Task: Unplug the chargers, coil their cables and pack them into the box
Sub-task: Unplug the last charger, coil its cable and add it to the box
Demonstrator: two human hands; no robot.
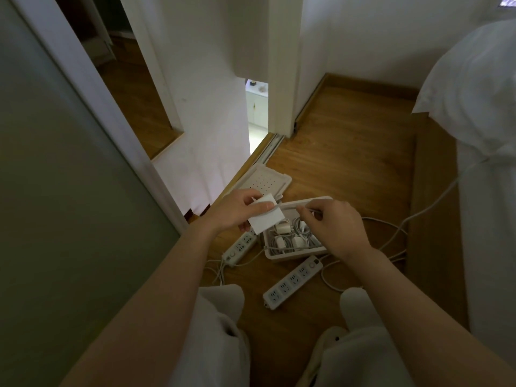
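Gripping the square white charger (266, 220) in my left hand (234, 212), I hold it over the left edge of the open box (294, 254) on the floor (349, 163). Its cable (277, 207) runs across to my right hand (339, 229), which pinches it above the coiled chargers (293, 239) lying in the box.

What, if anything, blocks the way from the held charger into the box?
Nothing visible. The charger in the left hand is held close above the open box; its lid lies behind on the floor. The right hand pinches the cable.
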